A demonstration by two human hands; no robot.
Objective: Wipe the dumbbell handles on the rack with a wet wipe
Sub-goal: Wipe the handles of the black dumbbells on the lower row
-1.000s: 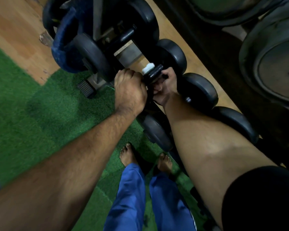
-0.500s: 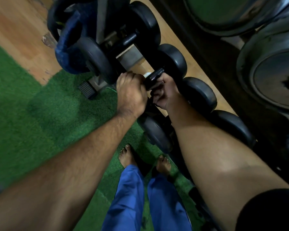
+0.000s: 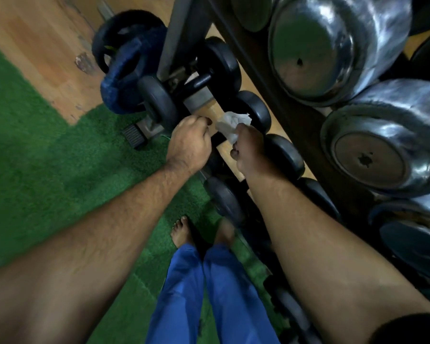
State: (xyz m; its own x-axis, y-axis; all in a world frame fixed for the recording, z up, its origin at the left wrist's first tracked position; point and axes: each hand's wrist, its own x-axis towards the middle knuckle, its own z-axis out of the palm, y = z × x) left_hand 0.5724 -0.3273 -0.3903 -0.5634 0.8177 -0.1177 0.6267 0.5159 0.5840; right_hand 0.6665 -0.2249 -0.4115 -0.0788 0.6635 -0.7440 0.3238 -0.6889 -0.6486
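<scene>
Head view: looks down along both forearms to the lowest shelf of a dumbbell rack (image 3: 181,33), with bare feet and blue trousers (image 3: 209,294) below.
Left hand: the left hand (image 3: 188,140) is curled into a fist at the near end of a small black dumbbell (image 3: 255,112); its fingers seem to wrap the handle, most likely to keep the weight from rolling on the shelf, though the handle itself is hidden under the knuckles.
Right hand: the right hand (image 3: 250,147) pinches a crumpled white wet wipe (image 3: 232,125) between its fingertips, held just above the handle and beside the dumbbell's far head.
Wipe position: bunched rather than spread flat, probably so it can be closed around the bar; it looks lifted clear of the metal, so no rubbing is under way at this instant.
Task's thing: the handle being treated lies between the two hands, on the bottom row.
Neighbours: more black dumbbells (image 3: 286,157) line the same shelf towards the person, their handles within reach for the following passes.
Upper shelf: large chrome dumbbells (image 3: 333,45) sit above.
Floor: green turf (image 3: 47,157) meets wooden boards (image 3: 35,40) beside the rack's foot.
</scene>
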